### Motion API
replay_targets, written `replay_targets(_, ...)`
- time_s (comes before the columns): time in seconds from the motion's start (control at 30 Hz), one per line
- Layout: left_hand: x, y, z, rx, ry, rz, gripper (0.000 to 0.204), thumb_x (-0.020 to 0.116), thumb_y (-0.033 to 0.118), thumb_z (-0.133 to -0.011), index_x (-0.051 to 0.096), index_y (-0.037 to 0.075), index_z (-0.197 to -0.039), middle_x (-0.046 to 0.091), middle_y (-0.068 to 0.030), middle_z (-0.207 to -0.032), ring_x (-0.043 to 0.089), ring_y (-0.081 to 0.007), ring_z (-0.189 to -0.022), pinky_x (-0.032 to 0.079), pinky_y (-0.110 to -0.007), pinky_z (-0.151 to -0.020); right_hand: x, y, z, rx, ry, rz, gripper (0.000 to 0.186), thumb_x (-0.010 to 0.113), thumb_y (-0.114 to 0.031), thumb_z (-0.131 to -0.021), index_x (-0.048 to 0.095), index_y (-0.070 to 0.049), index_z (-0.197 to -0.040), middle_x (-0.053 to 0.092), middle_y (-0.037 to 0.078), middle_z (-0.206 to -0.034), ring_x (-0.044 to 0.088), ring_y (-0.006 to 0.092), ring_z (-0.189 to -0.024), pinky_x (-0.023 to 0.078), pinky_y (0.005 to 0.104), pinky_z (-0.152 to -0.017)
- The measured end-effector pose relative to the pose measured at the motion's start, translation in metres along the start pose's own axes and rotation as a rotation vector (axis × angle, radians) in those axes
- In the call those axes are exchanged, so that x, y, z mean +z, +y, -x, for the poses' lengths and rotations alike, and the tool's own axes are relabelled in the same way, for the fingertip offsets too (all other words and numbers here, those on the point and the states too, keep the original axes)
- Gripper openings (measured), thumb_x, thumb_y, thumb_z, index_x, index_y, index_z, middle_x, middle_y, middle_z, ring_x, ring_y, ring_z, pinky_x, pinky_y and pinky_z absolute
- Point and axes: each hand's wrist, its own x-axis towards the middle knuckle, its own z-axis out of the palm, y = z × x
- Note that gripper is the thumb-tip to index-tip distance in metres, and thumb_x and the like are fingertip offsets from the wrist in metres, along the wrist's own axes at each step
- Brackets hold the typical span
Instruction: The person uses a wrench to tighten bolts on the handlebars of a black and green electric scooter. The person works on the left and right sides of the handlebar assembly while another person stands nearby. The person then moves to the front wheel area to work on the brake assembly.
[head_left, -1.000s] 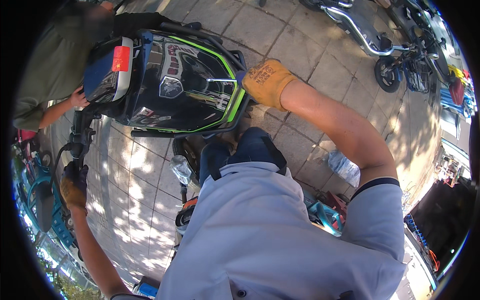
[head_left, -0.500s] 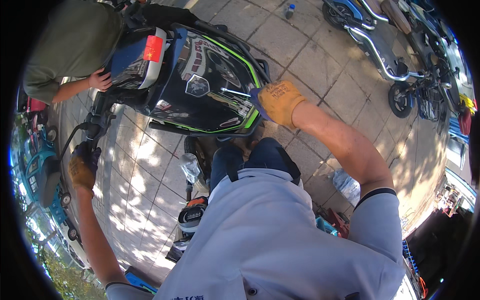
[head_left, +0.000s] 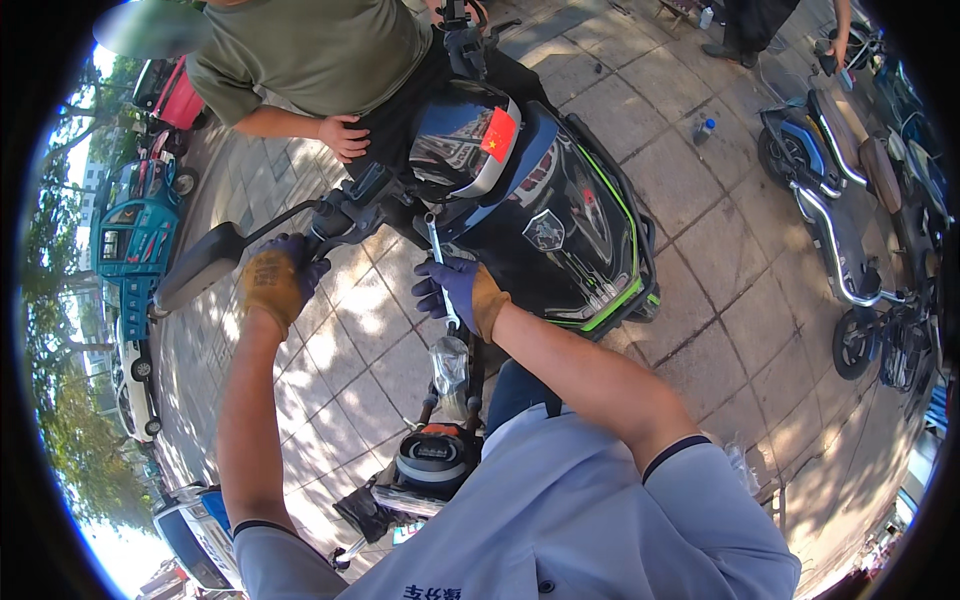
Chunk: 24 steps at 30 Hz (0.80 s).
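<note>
A black scooter with green-edged front bodywork [head_left: 590, 225] stands in front of me, with a small red flag sticker on its display housing [head_left: 468, 140]. My left hand [head_left: 280, 277], in an orange and purple work glove, is closed round the grip end of the near handlebar [head_left: 350, 215], close beside the black rear-view mirror [head_left: 203, 266]. My right hand [head_left: 465, 295], gloved alike, is closed on a silver wrench [head_left: 434, 240] held upright, its ring end near the handlebar and front panel. The left palm's contact with the grip is hidden.
Across the scooter stands a person in an olive shirt [head_left: 310, 60], one hand at the waist. An orange-and-black power tool or case [head_left: 437, 455] lies near my legs, beside plastic wrap [head_left: 450, 372]. Parked scooters [head_left: 835, 230] line the right; a bottle [head_left: 705, 130] stands on the paving.
My view has swung left. My right hand, still holding the wrench, has moved from the front panel to beside the handlebar. The person opposite has taken their hand off the scooter's display housing.
</note>
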Motion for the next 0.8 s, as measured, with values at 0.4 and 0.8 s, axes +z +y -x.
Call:
replay_targets(0.4,0.006,-0.006,0.002,0.017,0.031,0.061,0.037,0.074,0.041,-0.089,0.070,0.010,-0.109,0.072,-0.0165,-0.104,0.067,-0.0388,-0.102,0.052,-0.050,-0.085,0.067,0.019,-0.034,-0.155,0.010,-0.279,0.027,0.053,-0.017,-0.108,0.064,-0.006,-0.129,0.076,0.016,-0.102,0.075,0.0270,-0.081,0.058,0.0366,-0.067)
replay_targets(0.8,0.003,-0.001,0.000,-0.016,0.034,0.039,0.038,0.075,0.041,-0.088,0.069,0.009,-0.107,0.072,-0.0169,-0.103,0.067,-0.0392,-0.100,0.052,-0.051,-0.084,0.105,0.032,-0.070,-0.295,0.145,-0.317,0.023,0.057,-0.017,-0.108,0.064,-0.004,-0.125,0.075,0.011,-0.097,0.071,0.0186,-0.077,0.054,0.0318,-0.065)
